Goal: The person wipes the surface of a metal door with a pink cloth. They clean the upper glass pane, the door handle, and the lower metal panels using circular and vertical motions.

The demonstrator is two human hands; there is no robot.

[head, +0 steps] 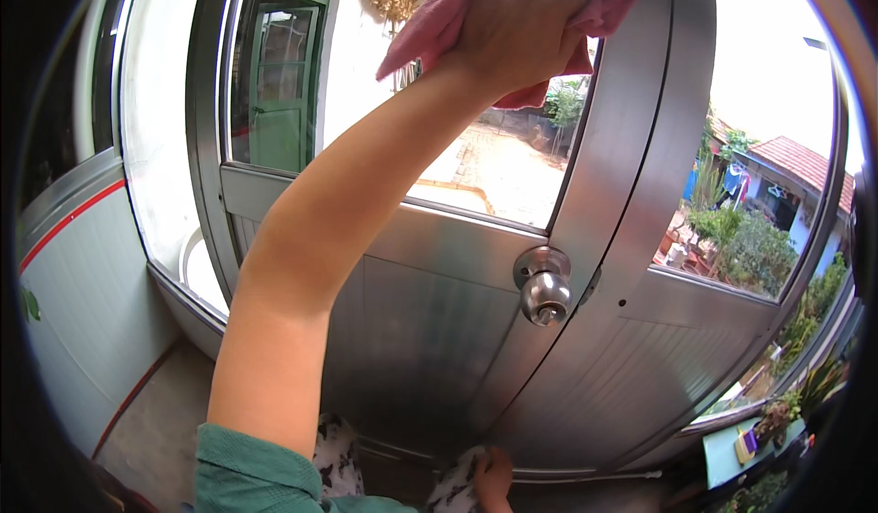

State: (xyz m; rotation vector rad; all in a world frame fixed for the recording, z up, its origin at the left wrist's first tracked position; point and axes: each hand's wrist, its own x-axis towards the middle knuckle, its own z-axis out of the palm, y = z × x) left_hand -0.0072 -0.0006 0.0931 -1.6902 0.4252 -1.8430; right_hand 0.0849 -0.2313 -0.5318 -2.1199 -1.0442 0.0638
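My left arm reaches up across the view, bare below a rolled green sleeve. At the top, my left hand (518, 22) holds a pink cloth (432, 22) against the upper glass of a metal door (439, 221); the cloth's folds hang out around the fingers. Below and to the right of that hand is a round metal doorknob (545, 297) with a key slot. My right hand (492, 475) hangs low at the bottom, beside my patterned trouser leg (456, 479). Its fingers look curled, and whether anything is in them is hidden.
A fixed metal panel with a window (744, 204) adjoins the door on the right. At lower right, a pale board (720, 455) bears a small yellow and purple item near potted plants. A light panelled wall (89, 307) with red trim stands left. Through the glass show a yard and a green door (281, 94).
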